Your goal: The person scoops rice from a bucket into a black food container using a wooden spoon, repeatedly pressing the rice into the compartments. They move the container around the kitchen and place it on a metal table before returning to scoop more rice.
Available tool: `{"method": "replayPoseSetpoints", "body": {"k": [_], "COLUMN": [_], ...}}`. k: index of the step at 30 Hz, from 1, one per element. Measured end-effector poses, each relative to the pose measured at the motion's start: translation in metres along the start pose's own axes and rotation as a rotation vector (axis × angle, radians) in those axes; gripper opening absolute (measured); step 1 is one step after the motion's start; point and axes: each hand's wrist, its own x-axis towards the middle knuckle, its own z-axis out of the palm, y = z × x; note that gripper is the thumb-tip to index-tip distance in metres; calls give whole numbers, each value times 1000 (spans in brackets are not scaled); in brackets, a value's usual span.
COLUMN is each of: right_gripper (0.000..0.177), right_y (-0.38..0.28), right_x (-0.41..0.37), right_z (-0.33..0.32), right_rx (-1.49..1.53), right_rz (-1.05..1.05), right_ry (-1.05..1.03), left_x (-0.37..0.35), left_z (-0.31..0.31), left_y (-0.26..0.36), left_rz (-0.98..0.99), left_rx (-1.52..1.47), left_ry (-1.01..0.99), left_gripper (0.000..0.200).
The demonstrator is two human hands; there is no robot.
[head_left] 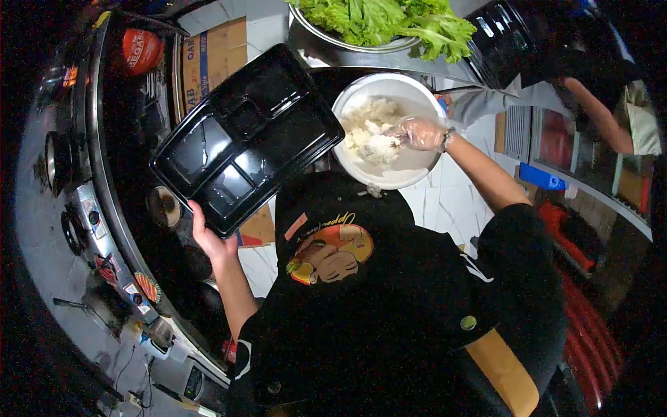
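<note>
A black compartment tray (260,142) is tilted at the left of the white bucket, and its compartments look bare. My left hand (212,233) grips the tray by its lower left edge, thumb on the rim. Inside the round white bucket (434,163) lies a clumped mass of white rice (375,135). My right hand (420,133), in a clear plastic glove, reaches into the bucket with its fingers closed at the rice; its fingertips are partly hidden there.
Leafy greens (389,21) fill a metal pot (313,35) beyond the bucket. A cardboard box (215,59) stands behind the tray. A stove counter (128,271) runs along the left. Another person's arm (597,111) shows at the right.
</note>
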Motion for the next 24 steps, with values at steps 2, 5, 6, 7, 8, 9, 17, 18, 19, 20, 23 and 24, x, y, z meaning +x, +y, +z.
{"method": "replayPoseSetpoints", "body": {"k": [2,5,6,7,8,9,17,18,19,20,23,24], "right_gripper": [43,38,34,36,36,37,34,34,41,41,54,54], "right_y": [-15,0,4,-2,-7,-14,-105,-108,-107,-116,-126,-123], "right_x": [-10,-18,-21,-25,-29,-36,-71,-71,-66,-62,-56,-58], "right_z": [-13,-6,-4,-7,-11,-16,-67,-70,-66,-67,-67,-65], "right_rx": [5,24,34,26,18,89,175,35,-92,-101,-625,-629], "right_rz": [111,60,19,104,103,117,115,33,-124,-126,-125,-126], "right_ry": [41,147,212,186,189,231,377,420,523,528,768,771], "left_x": [2,3,2,2,0,-2,-6,-6,-7,-9,-17,-21], "left_z": [-5,3,5,6,8,12,38,45,51,56,68,73], "left_y": [1,-2,-2,-2,-2,-2,-18,-22,-24,-24,-28,-30], "left_rz": [2,-28,-24,-36,-49,-66,-113,-125,-151,-178,-217,-214], "left_rx": [-1,-14,-21,-4,13,10,74,42,24,8,8,23], "left_ry": [-62,-85,-90,-87,-83,-76,-103,-148,-171,-194,-216,-218], "left_gripper": [45,45,45,45,45,45,39,38,38,38,43,44]}}
